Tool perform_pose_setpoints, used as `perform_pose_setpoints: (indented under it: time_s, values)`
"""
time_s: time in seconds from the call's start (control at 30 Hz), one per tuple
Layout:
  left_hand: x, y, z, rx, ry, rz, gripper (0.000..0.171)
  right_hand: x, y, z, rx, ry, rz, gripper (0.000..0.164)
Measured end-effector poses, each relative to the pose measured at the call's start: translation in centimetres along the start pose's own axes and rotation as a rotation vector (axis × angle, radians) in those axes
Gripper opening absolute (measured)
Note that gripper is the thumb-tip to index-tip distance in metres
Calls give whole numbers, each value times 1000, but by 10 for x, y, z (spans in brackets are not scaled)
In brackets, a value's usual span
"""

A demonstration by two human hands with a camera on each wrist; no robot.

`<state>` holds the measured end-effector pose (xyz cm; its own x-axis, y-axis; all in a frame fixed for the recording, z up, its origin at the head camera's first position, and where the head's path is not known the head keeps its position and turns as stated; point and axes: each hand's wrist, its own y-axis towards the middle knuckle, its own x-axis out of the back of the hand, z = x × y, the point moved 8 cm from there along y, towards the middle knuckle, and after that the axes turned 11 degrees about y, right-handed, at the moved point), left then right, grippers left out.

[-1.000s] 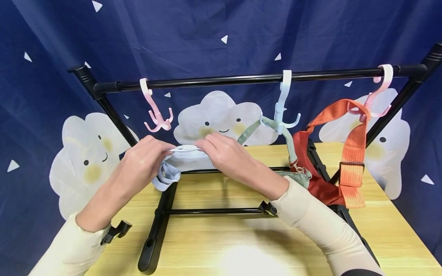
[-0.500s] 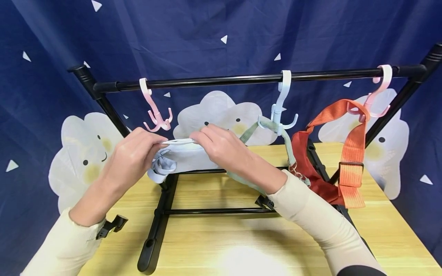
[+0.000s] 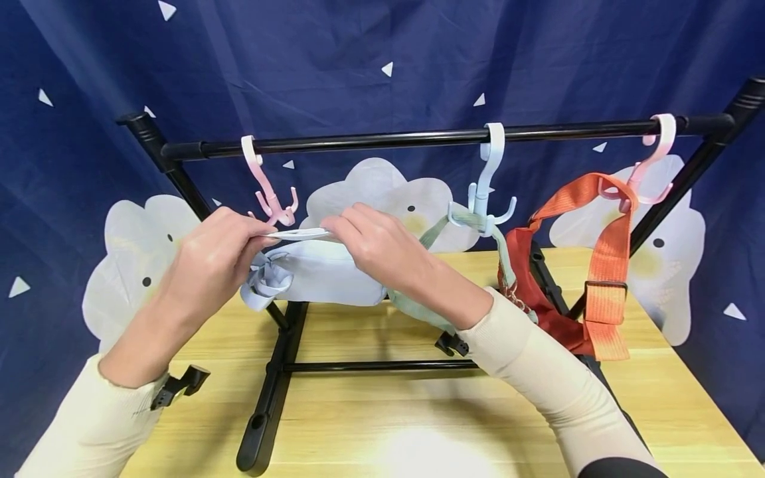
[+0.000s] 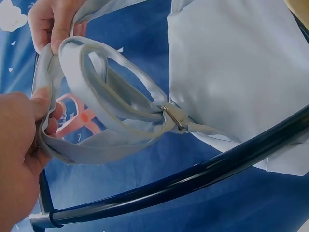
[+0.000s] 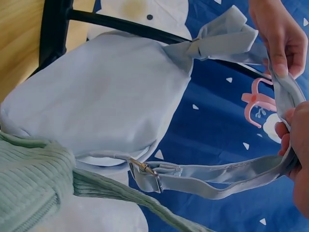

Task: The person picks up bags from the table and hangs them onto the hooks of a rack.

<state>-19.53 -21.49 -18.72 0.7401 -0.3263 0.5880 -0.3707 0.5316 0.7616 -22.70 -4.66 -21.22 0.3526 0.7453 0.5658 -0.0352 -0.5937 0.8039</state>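
Note:
A light blue shoulder bag (image 3: 331, 272) hangs by its strap (image 3: 300, 234) from both hands. My left hand (image 3: 209, 255) pinches the strap on the left; my right hand (image 3: 379, 245) pinches it a short way to the right. Below the left hand dangles a knotted, looped part of the strap (image 3: 267, 282). In the right wrist view a metal buckle (image 5: 148, 173) shows on the strap's other end. Just behind the left fingertips, a pink hook (image 3: 270, 189) hangs from the black bar (image 3: 370, 141), its prongs partly hidden by that hand.
On a light blue hook (image 3: 490, 172) hangs a green ribbed bag (image 5: 34, 181), partly behind the right arm. Farther right, a red bag (image 3: 522, 285) hangs by an orange strap (image 3: 609, 265) from another pink hook (image 3: 648, 162). The rack stands on a wooden table (image 3: 358, 425).
Both hands have moved left and up with the strap, closer to the left pink hook. More of the light blue bag's body now shows below them.

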Motion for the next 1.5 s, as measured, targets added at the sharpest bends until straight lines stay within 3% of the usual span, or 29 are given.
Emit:
perform_pose_setpoints:
  time_s: [0.17, 0.43, 0.6, 1.07, 1.33, 1.5]
  values:
    - [3, 3, 1, -8, 23, 27, 24, 2, 5, -2, -6, 13, -10, 18]
    - [8, 10, 8, 29, 21, 27, 18, 4, 16, -7, -9, 8, -46, 16]
    - [14, 12, 12, 43, 2, -15, 23, 5, 24, -8, -12, 23, -47, 17]
    - [16, 19, 27, 76, -12, -51, 21, 2, 35, -15, -58, 20, 8, 22]
    - [15, 22, 36, 95, 25, -20, 15, -1, 41, -20, -85, 7, 50, 25]
    - [10, 21, 43, 102, 52, 47, 13, -6, 43, -24, -117, 19, 97, 27]
